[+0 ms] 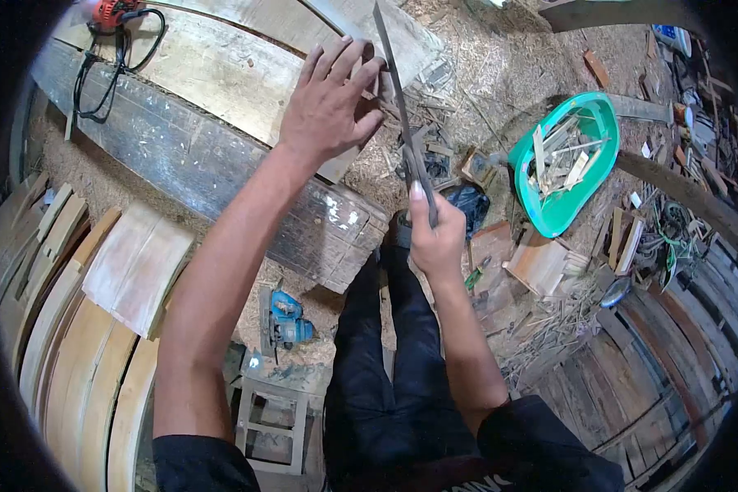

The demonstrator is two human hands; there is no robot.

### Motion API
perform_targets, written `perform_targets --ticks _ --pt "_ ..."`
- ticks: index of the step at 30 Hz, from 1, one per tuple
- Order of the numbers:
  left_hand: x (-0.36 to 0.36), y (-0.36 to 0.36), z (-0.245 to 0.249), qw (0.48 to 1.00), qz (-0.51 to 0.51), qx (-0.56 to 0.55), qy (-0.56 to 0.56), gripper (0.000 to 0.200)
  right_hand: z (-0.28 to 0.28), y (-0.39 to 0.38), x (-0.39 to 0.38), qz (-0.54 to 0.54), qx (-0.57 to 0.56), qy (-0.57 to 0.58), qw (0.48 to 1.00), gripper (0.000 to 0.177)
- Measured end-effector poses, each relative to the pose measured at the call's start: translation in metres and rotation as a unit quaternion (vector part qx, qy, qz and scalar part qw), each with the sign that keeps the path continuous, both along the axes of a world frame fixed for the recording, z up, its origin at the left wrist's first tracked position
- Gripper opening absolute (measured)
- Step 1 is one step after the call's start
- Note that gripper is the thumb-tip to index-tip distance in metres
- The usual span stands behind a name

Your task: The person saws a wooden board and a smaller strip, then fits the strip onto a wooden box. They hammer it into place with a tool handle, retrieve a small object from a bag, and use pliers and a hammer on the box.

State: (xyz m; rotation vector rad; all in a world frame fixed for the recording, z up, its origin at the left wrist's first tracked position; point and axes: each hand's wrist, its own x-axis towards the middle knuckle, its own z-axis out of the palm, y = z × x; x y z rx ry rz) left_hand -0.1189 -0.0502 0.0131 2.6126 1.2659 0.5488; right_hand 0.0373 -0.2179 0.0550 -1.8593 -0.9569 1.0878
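My left hand (328, 111) lies spread over the end of a pale wooden board (213, 74) on the workbench (221, 160), its fingers apart and pointing away from me. Just to the right, my right hand (439, 234) is wrapped round the handle end of a long, narrow, dark blade-like tool (398, 90). The tool points up and away, its thin edge toward my left fingertips. Whether it touches the board is hidden by my left hand.
A green tub (549, 225) of wood scraps stands at the right. A blue power tool (287, 320) lies on the sawdust floor below the bench. At the upper left is a red power tool (111, 12) with a black cord. Curved boards (98, 361) line the left.
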Motion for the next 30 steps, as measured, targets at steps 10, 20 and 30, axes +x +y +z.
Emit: perform_targets --ticks 10,20,30 --pt "0.005 -0.004 0.003 1.0 -0.005 0.001 -0.007 0.07 0.002 0.015 0.008 0.03 -0.024 -0.022 0.999 0.042" --pt "0.002 -0.005 0.003 1.0 -0.002 -0.002 -0.013 0.068 -0.003 0.016 0.0 0.015 0.01 0.0 1.0 0.043" --pt "0.007 -0.004 0.007 0.999 0.002 -0.012 -0.039 0.068 -0.003 0.004 0.002 0.011 -0.018 0.005 1.0 0.042"
